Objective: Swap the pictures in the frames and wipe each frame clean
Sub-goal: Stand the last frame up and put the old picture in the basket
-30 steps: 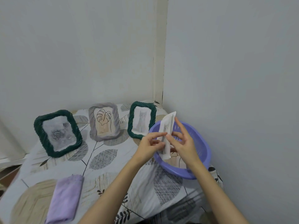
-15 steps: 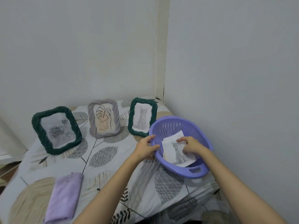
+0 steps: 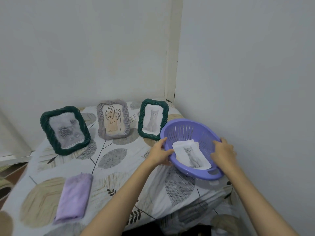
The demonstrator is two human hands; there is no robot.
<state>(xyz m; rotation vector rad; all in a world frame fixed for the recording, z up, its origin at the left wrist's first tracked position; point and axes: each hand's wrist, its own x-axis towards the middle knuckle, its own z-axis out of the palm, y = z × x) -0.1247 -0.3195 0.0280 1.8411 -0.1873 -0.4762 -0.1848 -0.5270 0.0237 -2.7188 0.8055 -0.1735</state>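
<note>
Sitting in a plain white wall corner, leaf-print worktop (image 3: 109,181), three frames (image 3: 113,121) upright along the back, lilac cloth (image 3: 73,198) near front, purple basket (image 3: 196,173) tilted, cat pictures (image 3: 190,155) inside, long axis toward front-right, left hand (image 3: 159,155) and right hand (image 3: 223,151) gripping opposite rims

Open tablecloth (image 3: 119,169) lies at six and nine o'clock of the purple basket (image 3: 189,172); frames (image 3: 152,119) crowd eleven, the wall (image 3: 247,82) blocks three.
</note>
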